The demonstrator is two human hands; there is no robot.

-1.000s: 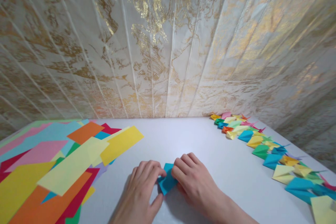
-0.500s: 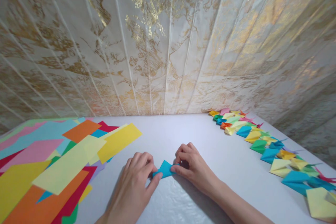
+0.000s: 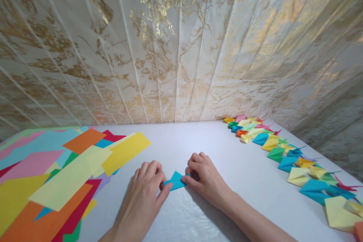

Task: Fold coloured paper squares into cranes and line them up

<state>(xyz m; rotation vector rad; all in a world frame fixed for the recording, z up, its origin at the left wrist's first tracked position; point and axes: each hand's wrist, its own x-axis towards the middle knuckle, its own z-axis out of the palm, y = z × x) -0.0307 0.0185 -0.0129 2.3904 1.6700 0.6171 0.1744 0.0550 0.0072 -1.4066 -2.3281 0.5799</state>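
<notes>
Paper triangle, bright blue, is right in the middle of things, at the near part of the bench between the two hands. Its peak points away from the person, toward the far edge, and the long axis runs pretty much left to right, with the right end sitting a touch farther off than the left. Can't tell if it's flat on the surface or lifted a hair.

Left hand has its grip pinching the left corner, thumb on the near face and bent fingers behind. Right hand does the same at the other end: thumb and curled fingers pinching the right corner.

Off to the left, well apart, there's a messy spread of loose sheets: a long pale yellow sheet on top, a bright yellow sheet poking out toward the middle, plus an orange sheet farther back. Over on the right, folded paper figures run in a slanting row along that side. Behind it all hangs a gold-patterned white covering.
</notes>
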